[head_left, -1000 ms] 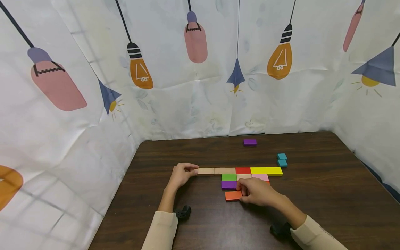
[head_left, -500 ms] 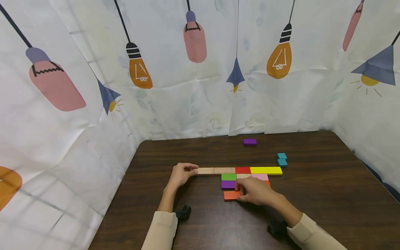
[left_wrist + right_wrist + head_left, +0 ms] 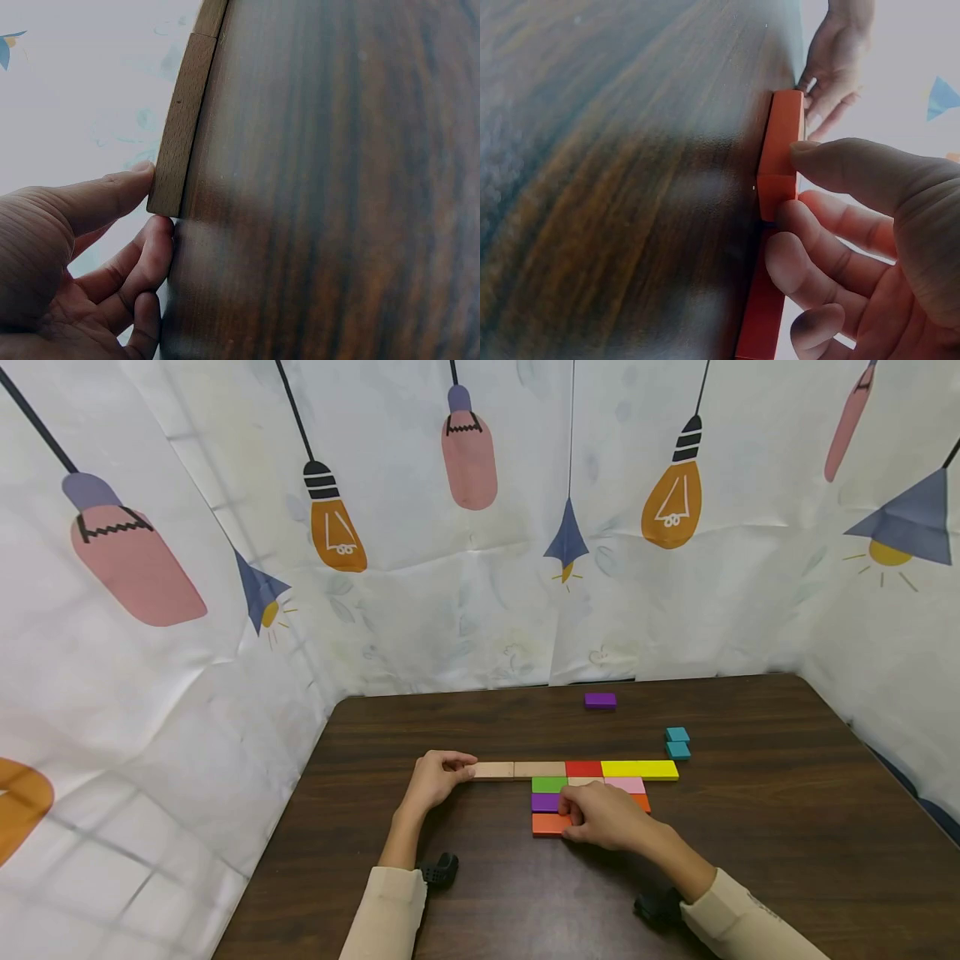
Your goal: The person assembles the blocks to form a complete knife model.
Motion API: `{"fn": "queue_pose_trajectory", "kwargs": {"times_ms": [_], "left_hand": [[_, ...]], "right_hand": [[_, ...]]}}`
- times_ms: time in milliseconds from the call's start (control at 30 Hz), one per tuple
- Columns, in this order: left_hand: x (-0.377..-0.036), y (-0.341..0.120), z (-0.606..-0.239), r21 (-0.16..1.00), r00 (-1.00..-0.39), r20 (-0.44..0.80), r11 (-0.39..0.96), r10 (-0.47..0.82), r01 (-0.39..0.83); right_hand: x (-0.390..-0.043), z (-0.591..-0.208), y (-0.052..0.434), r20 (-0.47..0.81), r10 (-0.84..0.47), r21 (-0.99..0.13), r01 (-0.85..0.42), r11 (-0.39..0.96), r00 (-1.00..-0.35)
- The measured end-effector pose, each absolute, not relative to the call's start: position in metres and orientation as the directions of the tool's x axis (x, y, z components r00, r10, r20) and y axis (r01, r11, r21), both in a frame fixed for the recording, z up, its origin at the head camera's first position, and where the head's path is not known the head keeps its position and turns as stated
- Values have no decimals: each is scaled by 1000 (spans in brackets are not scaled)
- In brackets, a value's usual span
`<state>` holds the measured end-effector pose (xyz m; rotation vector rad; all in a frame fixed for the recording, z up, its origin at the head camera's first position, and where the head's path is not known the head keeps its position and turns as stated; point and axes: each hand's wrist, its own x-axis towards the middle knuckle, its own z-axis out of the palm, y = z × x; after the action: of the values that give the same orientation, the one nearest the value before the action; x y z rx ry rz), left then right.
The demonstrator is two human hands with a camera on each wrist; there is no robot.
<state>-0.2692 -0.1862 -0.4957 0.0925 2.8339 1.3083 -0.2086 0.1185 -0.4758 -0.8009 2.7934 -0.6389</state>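
Orange block (image 3: 549, 825) flat on table (image 3: 750, 827), touching purple block (image 3: 546, 802) at its 12 o'clock. Right hand (image 3: 603, 817) at its 3 o'clock, thumb and fingers pinching its end. Left hand (image 3: 435, 778) at 10 o'clock, fingertips curled on end of plain wood block (image 3: 493, 770). Teal blocks (image 3: 677, 742) at 2 o'clock, well apart.

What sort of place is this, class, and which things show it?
Probably a makeshift recording booth: white sheets printed with lamps wall in a dark wooden table, where coloured blocks lie in rows and a wrist-worn device shows.
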Motion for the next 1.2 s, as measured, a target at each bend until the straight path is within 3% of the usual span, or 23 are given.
{"fn": "queue_pose_trajectory", "kwargs": {"times_ms": [1200], "left_hand": [[-269, -187, -496, 767, -998, -1, 641, 57, 35]], "right_hand": [[-210, -475, 113, -43, -495, -401, -439, 804, -868]]}}
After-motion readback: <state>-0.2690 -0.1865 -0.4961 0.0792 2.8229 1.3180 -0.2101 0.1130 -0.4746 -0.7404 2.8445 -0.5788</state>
